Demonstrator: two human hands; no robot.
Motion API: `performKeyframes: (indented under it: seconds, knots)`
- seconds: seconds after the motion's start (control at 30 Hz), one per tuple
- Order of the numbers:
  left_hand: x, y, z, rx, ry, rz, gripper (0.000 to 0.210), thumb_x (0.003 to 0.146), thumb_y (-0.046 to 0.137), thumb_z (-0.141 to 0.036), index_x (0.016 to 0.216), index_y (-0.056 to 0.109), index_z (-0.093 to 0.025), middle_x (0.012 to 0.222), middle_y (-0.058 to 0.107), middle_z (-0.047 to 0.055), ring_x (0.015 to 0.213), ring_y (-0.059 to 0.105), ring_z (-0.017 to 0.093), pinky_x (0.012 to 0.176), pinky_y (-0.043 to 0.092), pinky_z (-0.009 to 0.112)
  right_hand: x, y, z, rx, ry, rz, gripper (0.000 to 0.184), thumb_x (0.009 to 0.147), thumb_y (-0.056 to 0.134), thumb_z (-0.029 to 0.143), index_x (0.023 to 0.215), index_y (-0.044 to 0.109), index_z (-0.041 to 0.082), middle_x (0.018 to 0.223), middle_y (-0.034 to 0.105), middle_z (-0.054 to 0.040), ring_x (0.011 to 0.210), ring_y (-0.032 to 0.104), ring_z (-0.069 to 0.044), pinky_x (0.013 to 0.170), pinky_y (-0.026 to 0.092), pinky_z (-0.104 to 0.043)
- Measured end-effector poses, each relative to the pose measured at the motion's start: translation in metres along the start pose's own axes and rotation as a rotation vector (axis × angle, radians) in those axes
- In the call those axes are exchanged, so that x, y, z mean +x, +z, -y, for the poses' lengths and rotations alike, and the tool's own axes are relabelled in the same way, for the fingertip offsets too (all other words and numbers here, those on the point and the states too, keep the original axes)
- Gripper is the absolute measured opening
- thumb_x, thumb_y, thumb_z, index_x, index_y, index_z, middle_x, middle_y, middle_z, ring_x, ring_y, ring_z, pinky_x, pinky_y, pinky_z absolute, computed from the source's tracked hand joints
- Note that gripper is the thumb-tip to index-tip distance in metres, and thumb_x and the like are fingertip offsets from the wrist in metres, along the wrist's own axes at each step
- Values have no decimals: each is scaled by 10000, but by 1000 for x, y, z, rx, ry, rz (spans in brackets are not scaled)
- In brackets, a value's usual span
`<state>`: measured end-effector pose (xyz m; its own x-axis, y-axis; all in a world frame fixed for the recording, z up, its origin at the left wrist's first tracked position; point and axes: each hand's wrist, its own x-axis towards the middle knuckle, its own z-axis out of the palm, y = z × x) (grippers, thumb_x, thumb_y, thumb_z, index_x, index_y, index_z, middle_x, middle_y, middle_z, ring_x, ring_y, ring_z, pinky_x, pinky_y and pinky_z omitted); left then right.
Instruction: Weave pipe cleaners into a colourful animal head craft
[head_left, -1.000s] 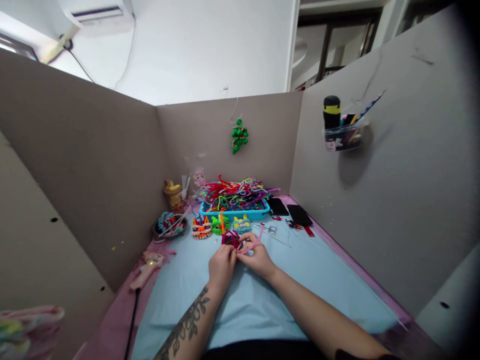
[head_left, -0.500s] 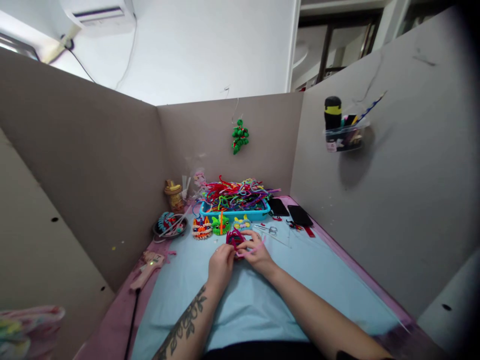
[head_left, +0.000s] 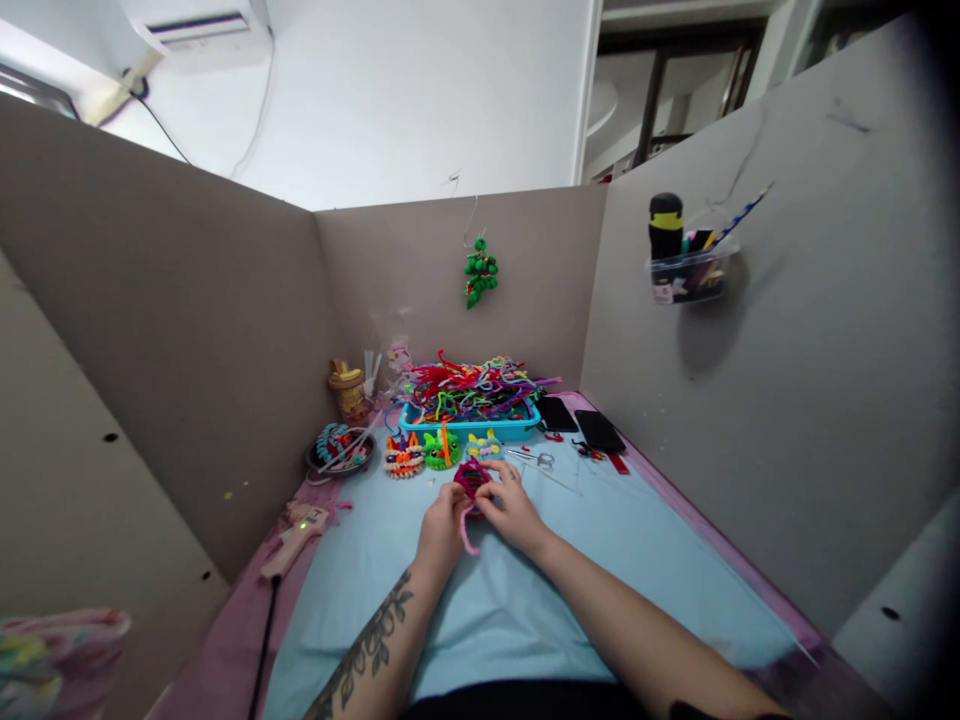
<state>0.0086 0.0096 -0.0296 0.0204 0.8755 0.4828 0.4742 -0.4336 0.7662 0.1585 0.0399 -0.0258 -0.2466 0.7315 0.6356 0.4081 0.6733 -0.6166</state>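
Note:
Between my hands is a dark magenta piece bent from pipe cleaners, with darker strands inside it. My left hand is closed on its left side, fingertips pinching the edge. My right hand grips the right side, thumb and fingers bent against it. A light pink pipe cleaner hangs from the piece in a curve toward me. Just beyond stand an orange-and-white fuzzy figure, a green one and a yellow-and-blue one.
A blue tray heaped with coloured pipe cleaners stands at the back. Scissors lie right of my hands, near two black phones. On the left are a dark bowl and a pink corded glue gun. Grey partitions surround the table.
The light pink pipe cleaner has swung from the right, across my right fingers, to hang down between my hands. Both hands stay at the magenta piece, my right fingers shifted slightly.

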Motion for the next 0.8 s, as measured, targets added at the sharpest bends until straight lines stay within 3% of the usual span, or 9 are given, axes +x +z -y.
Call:
performKeyframes:
  seconds: [0.1,0.17,0.3,0.43,0.6,0.8]
  knots:
    - [0,-3,-3,10,61,-97,173,851,417,-241,966,531,-178,887,642,59,813,610,156,735,467,272,0,1,2,-49,-50,-24,118,749,549,129,698,628,201,1190,487,-67,1154,388,-243,994,314,-446]
    - [1,-5,-5,16,50,-132,196,858,410,-280,874,571,-169,822,634,50,779,597,158,717,460,268,1,2,2,-65,-74,-36,125,755,535,120,709,620,199,1186,488,-69,1150,386,-242,990,321,-451]
    - [2,-6,-7,-86,-139,-10,218,764,557,-365,698,561,-157,597,582,-8,566,550,128,545,425,219,1,1,3,-75,-104,-39,132,748,540,101,714,619,201,1177,494,-65,1142,390,-240,987,330,-447]
    - [3,-5,-3,-109,-195,41,189,725,600,-337,729,600,-149,621,627,4,576,578,134,556,436,222,1,0,3,-83,-105,-46,119,735,572,106,707,633,204,1151,498,-67,1131,397,-243,982,337,-442]
    - [1,-8,1,101,-59,37,167,793,534,-301,795,655,-186,753,680,20,669,600,147,653,450,252,0,1,0,-87,-117,-29,83,728,616,142,726,656,215,1131,500,-68,1143,383,-250,994,327,-448]
    - [-1,-12,-2,388,133,-35,143,822,519,-250,787,650,-205,784,632,31,758,573,166,717,436,277,0,3,-3,-70,-79,-30,116,734,598,126,715,666,217,1138,500,-70,1129,395,-256,982,329,-469]
